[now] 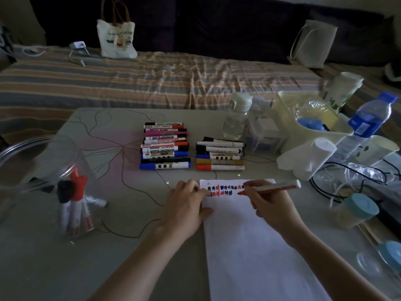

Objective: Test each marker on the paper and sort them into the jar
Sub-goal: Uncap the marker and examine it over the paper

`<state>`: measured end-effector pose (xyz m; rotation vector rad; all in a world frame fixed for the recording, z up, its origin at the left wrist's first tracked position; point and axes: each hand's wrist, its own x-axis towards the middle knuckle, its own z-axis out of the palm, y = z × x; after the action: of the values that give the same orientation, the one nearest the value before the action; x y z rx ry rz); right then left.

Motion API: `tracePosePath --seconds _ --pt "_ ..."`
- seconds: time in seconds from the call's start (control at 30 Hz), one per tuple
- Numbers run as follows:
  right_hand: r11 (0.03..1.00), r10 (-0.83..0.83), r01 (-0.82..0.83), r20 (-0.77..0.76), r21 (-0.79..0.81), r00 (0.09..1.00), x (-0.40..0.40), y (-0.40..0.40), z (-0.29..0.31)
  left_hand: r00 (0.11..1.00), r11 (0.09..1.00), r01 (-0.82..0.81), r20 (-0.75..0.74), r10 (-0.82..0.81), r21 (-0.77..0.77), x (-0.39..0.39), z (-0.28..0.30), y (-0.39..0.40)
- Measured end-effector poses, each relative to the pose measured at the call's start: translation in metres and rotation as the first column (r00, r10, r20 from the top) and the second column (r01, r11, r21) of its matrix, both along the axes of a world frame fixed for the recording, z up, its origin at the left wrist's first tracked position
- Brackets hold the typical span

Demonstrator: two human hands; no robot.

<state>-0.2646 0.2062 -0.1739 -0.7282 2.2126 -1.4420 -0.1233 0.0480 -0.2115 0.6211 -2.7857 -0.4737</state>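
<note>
Paper [256, 246], thin and easily shifted, is pressed flat by the left hand [184, 205] while a light, stiff red marker [273, 187] is gripped mid-barrel by the right hand [269, 205].

red marker [272, 187] uncapped, tip on paper [249, 246] | jar [32, 170] w/ 3 markers

Both bare forearms reach in from the near edge of the tabletop [43, 257], angled toward each other. The left hand [184, 207] lies palm down, fingers loosely spread and nearly straight, its fingertips pressing the left edge of the white paper sheet [249, 257]. The right hand [269, 205] is curled in a writing grip, thumb and fingers pinching a red uncapped whiteboard marker [271, 187], tip pointing left.
</note>
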Motion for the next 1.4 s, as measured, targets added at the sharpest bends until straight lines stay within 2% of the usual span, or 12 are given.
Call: tracePosePath --seconds 0.13,0.2,0.3,0.5,0.83,1.07,1.27,1.4 --pt "0.99 0.005 0.009 -0.098 0.142 0.995 -0.013 -0.016 -0.01 1.0 1.0 -0.018 -0.007 0.018 0.001 -0.002 -0.003 0.0" --pt "0.993 -0.011 0.024 -0.109 0.115 0.994 -0.016 -0.022 -0.018 1.0 1.0 -0.023 -0.006 0.023 -0.003 -0.002 -0.004 -0.001" --pt "0.992 -0.056 0.078 -0.208 0.098 0.977 -0.016 -0.021 -0.035 0.999 1.0 -0.03 -0.021 0.03 -0.002 -0.003 -0.005 -0.002" --pt "0.991 -0.114 0.128 -0.268 0.037 0.957 -0.012 -0.014 -0.051 0.999 0.999 -0.04 -0.023 0.041 0.02 -0.002 -0.005 -0.004" --pt "0.992 -0.111 0.123 -0.258 0.032 0.96 -0.013 -0.015 -0.051 0.998 0.998 -0.055 0.007 0.055 0.017 -0.003 -0.001 0.0" --pt "0.99 -0.125 0.138 -0.326 0.017 0.937 -0.01 -0.018 -0.051 0.998 0.998 -0.057 0.031 0.057 0.014 -0.003 0.0 -0.001" --pt "0.995 -0.089 0.095 -0.278 0.009 0.956 -0.013 -0.015 -0.053 0.997 0.998 -0.062 0.039 0.061 0.016 -0.004 0.001 0.0" --pt "0.993 -0.109 0.118 -0.333 0.008 0.936 -0.011 -0.016 -0.054 0.997 0.998 -0.066 0.033 0.065 0.018 -0.003 0.0 0.0"
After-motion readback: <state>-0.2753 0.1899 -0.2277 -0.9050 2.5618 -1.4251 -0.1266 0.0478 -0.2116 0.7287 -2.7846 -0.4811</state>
